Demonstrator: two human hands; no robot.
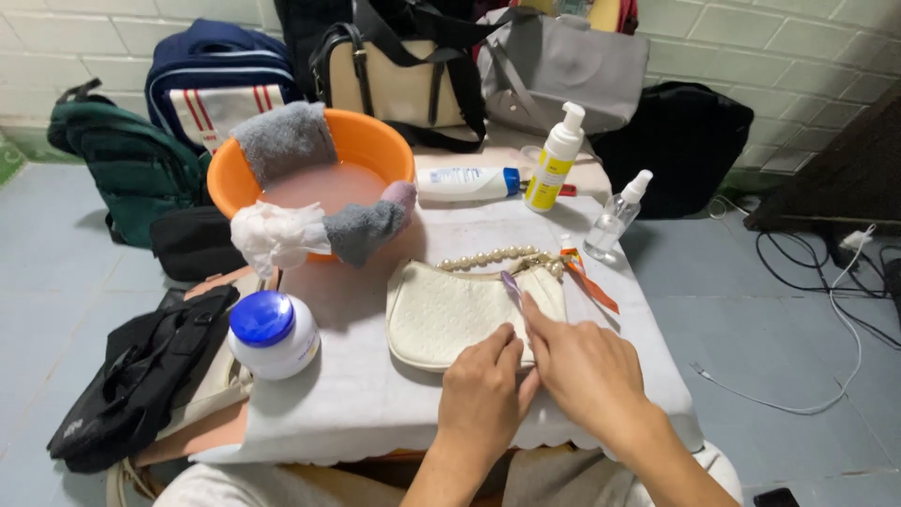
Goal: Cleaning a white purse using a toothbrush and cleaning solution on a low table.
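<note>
Handbag (441, 319) cream, textured, pearl strap (493, 256); both hands touching, lying flat.

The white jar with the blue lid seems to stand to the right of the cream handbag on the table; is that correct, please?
Not quite. The head view shows the white jar with the blue lid standing to the left of the cream handbag, not the right. It is on the table, as you say.

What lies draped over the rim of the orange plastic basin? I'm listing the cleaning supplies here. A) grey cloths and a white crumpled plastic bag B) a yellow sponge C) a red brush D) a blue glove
A: two grey cloths and a white crumpled plastic bag hang over the rim of the orange plastic basin.
</note>
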